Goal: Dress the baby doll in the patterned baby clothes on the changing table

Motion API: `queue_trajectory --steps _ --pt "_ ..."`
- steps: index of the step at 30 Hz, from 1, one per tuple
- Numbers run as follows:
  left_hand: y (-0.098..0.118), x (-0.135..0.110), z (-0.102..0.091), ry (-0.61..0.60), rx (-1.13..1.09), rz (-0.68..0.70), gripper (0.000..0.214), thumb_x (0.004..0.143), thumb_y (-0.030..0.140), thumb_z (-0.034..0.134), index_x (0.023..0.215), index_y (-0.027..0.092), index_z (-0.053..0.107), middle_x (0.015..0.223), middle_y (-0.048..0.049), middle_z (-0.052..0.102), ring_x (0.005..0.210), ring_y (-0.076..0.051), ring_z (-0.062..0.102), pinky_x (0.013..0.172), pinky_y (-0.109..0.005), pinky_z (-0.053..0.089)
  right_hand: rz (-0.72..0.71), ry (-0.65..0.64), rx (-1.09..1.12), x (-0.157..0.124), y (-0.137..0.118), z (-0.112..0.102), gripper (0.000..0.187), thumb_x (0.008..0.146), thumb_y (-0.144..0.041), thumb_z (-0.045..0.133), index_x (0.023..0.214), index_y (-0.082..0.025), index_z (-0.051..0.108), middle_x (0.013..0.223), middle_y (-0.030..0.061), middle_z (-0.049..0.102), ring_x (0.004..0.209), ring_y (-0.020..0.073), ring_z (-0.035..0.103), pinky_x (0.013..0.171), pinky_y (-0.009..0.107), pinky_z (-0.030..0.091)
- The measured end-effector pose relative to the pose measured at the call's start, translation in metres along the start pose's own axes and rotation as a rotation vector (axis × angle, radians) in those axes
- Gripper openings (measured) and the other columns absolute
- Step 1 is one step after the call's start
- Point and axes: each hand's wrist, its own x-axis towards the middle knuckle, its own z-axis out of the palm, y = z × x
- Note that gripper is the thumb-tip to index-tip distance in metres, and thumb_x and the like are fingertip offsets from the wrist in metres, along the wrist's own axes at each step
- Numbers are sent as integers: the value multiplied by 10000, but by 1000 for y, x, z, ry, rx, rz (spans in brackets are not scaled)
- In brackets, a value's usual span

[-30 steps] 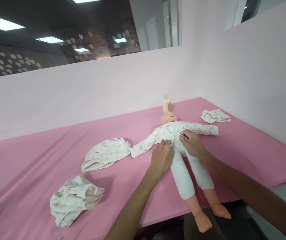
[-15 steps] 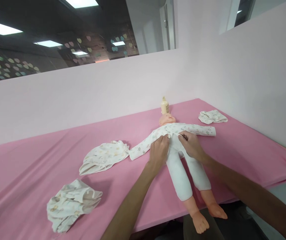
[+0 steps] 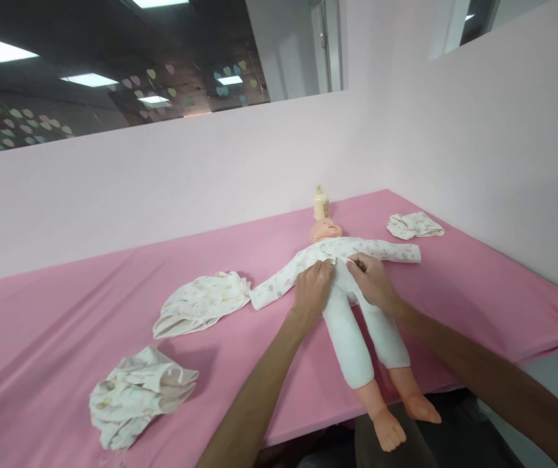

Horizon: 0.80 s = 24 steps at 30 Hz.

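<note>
A baby doll (image 3: 326, 229) lies on its back on the pink-covered table (image 3: 240, 390), feet over the near edge. It wears a white patterned long-sleeved top (image 3: 288, 276), arms spread wide, and plain white pants (image 3: 349, 344). My left hand (image 3: 314, 286) is closed at the doll's waist, on the left side, fingers pinching fabric where top and pants meet. At the waist's other side my right hand (image 3: 371, 276) pinches the pants' waistband between thumb and fingers. The exact fold of cloth under the left fingers is partly hidden.
A cream pump bottle (image 3: 321, 203) stands behind the doll's head near the wall. Patterned baby garments lie about: one spread cloth (image 3: 203, 304) and one crumpled cloth (image 3: 139, 396) at left, a folded cloth (image 3: 415, 225) at back right. White walls border the back and right.
My left hand has shifted slightly right and up along the waist. The right hand keeps its pinch, and the view has tilted a little.
</note>
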Motion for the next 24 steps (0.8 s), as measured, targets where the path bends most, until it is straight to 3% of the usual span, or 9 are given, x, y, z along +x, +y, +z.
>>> queue_trajectory --steps 5,10,16,20,24 --pt "1 1 -3 -40 23 28 303 996 218 281 1098 155 558 1019 -78 640 885 -177 609 624 -260 379 -17 -28 -73 -1 -2 0 191 819 -289 469 743 -184 609 648 -12 573 620 147 496 616 280 380" --pt "0 0 5 13 9 16 337 1016 248 226 1093 159 543 1017 -74 642 883 -189 620 618 -278 369 -25 -136 -194 -1 -3 -7 261 771 -141 454 973 -183 613 871 34 659 780 162 579 727 294 418" --pt "0 -3 14 122 -8 77 333 1014 230 238 991 154 562 899 -81 637 812 -175 616 637 -284 375 -139 -247 -512 2 1 -27 88 696 -133 456 647 -205 464 639 -22 500 627 142 467 572 266 311" --pt "5 -6 11 144 12 133 294 1000 199 279 1004 153 569 840 -77 622 793 -182 612 640 -286 388 -110 -235 -461 1 -1 -27 182 773 -208 443 593 -206 413 549 -42 432 524 117 390 516 266 265" --pt "8 -8 10 146 60 192 264 958 105 318 997 151 575 838 -72 621 791 -179 608 646 -283 391 -119 -180 -351 -2 -3 -19 213 816 -269 435 615 -204 465 560 -37 459 532 119 411 513 260 283"
